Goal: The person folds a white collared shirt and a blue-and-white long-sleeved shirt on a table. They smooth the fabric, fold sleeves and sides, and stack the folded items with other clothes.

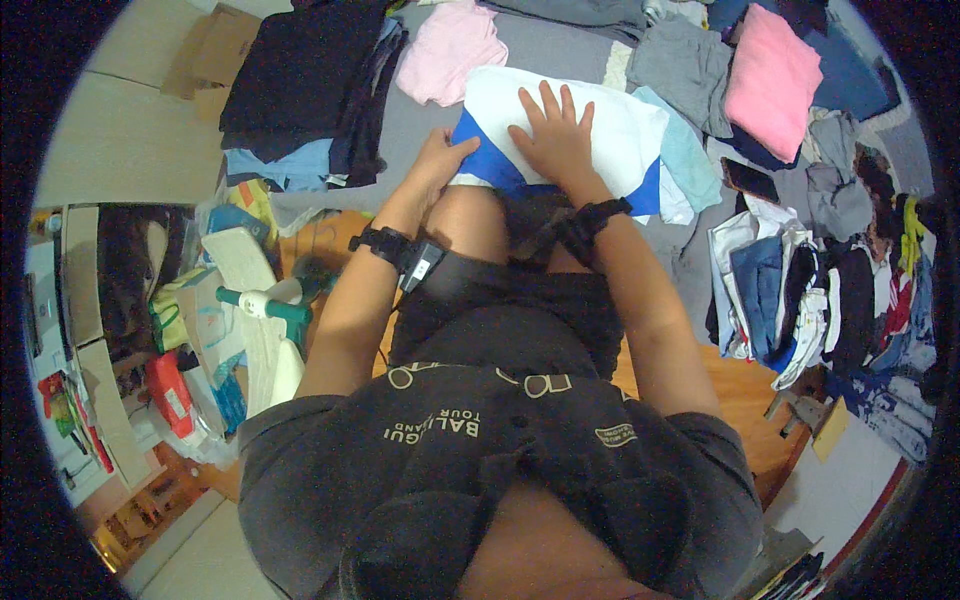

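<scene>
A folded white and blue garment lies across my thighs and the grey bed sheet. Its left corner is pinched between the thumb and fingers of my left hand, the thumb on top of a blue patch. With fingers spread, my right hand rests flat on the white part, gripping nothing. Folded light teal cloth sticks out from beneath the garment's right side. Just beyond the left hand is a folded pale pink garment.
Dark folded clothes are stacked on the left. Grey shorts, a bright pink folded towel and a phone lie to the right. Nearer stands a row of folded clothes. A white and green scooter-like object stands at left.
</scene>
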Tool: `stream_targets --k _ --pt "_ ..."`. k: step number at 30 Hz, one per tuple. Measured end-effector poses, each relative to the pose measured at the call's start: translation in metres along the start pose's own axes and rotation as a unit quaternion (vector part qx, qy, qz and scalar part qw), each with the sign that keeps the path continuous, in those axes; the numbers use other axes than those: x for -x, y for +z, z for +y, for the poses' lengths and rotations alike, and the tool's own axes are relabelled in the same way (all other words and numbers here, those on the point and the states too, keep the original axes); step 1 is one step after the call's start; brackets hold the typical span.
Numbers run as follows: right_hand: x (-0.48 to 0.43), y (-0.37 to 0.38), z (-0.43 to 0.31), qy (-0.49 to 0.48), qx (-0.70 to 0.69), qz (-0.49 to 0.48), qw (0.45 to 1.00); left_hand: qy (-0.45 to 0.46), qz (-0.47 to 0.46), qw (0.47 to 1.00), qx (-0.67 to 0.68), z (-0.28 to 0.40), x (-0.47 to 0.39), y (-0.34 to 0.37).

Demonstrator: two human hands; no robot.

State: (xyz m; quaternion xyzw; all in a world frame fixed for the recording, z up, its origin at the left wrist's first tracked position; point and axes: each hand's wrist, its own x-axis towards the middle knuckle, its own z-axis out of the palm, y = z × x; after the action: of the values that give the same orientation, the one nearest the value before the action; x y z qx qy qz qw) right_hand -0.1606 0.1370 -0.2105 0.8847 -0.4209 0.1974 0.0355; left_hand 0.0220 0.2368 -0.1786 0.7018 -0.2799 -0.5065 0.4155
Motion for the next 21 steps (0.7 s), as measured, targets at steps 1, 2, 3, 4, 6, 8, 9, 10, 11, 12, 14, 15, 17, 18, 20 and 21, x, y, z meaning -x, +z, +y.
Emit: stream_targets --k 1,2,3,4,6,8,9,10,11,12,14,15,17,18,20,21 --pt "0.002 -0.002 0.0 -0.001 0.004 -0.006 1.0 -0.01 -0.003 1.0 0.01 0.002 0.002 0.002" --pt "0.005 -0.004 0.0 -0.007 0.002 -0.007 1.0 -0.018 -0.01 0.999 0.033 0.002 0.004 0.004" --pt "0.008 -0.006 0.0 -0.012 -0.003 -0.011 1.0 -0.026 -0.016 0.998 0.055 0.003 0.006 0.005" --pt "0.01 -0.008 0.001 -0.018 -0.007 -0.015 1.0 -0.025 -0.011 0.998 0.062 0.003 0.007 0.005" --pt "0.017 -0.011 0.003 -0.026 -0.038 -0.011 0.999 -0.026 -0.01 0.997 0.073 0.001 0.008 0.003" --pt "0.024 -0.012 0.005 -0.033 -0.055 -0.006 0.998 -0.053 -0.078 0.99 0.109 0.002 0.007 -0.004" --pt "0.026 -0.012 0.006 -0.036 -0.056 -0.002 0.998 -0.074 -0.105 0.984 0.127 0.004 0.007 -0.007" --pt "0.029 -0.012 0.006 -0.036 -0.056 -0.001 0.998 -0.06 -0.116 0.981 0.141 0.005 0.006 -0.008" --pt "0.032 -0.012 0.006 -0.041 -0.07 0.009 0.997 -0.051 -0.116 0.98 0.156 0.008 0.005 -0.008" --pt "0.033 -0.013 0.007 -0.043 -0.083 0.018 0.995 -0.043 -0.124 0.977 0.169 0.01 0.006 -0.007" --pt "0.035 -0.017 0.008 -0.039 -0.094 0.017 0.995 -0.022 -0.133 0.974 0.184 0.017 0.006 -0.004" --pt "0.037 -0.019 0.009 -0.033 -0.094 0.007 0.995 -0.007 -0.147 0.969 0.2 0.021 0.007 -0.002" --pt "0.04 -0.025 0.01 -0.013 -0.061 0.014 0.998 -0.017 -0.105 0.976 0.193 0.027 0.009 0.005" --pt "0.047 -0.028 0.01 0.001 -0.029 0.031 0.999 -0.01 -0.1 0.974 0.203 0.03 0.011 0.007" --pt "0.055 -0.03 0.011 0.016 -0.003 0.046 0.999 -0.006 -0.082 0.983 0.166 0.035 0.014 0.01" --pt "0.058 -0.029 0.011 0.017 -0.009 0.046 0.999 0.001 -0.082 0.985 0.151 0.037 0.016 0.012"
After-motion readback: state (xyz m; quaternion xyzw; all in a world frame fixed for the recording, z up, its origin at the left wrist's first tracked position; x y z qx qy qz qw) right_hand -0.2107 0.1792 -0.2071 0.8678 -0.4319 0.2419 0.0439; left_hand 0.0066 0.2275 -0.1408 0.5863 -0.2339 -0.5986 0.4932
